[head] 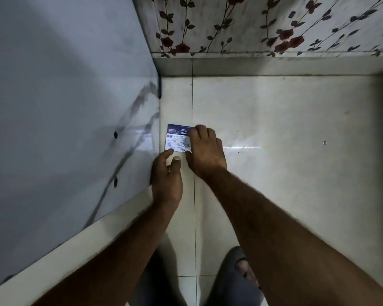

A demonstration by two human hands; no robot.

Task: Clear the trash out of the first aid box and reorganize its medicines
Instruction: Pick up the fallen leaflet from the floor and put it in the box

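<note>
A glossy floor [274,133] of pale tiles is seen from above, with one dark grout line running from twelve to six o'clock down the middle of the view. A large white slab with grey veining [64,118], possibly a marble counter or panel, fills the side from nine to eleven o'clock, and its lower edge slants toward seven o'clock. A cloth printed with dark red roses and vines [263,25] hangs across twelve to two o'clock, above a grey skirting strip. A foot in a grey sandal [239,274] is seen at six o'clock.

A small flat packet [177,138], white with a dark blue band and a barcode, is held low over the floor just beside the slab's edge, a little left of centre. Its printed face is turned up, the blue band lies toward twelve o'clock, and its long axis appears to run from nine to three o'clock. Whether it touches the tiles cannot be told.

Both bare forearms are stretched forward from five and seven o'clock. The right hand [205,151] is laid palm-down over the packet's right part, fingers curled onto it. The left hand [166,173] is half closed, with its thumb and forefinger tips at the packet's lower edge.
</note>
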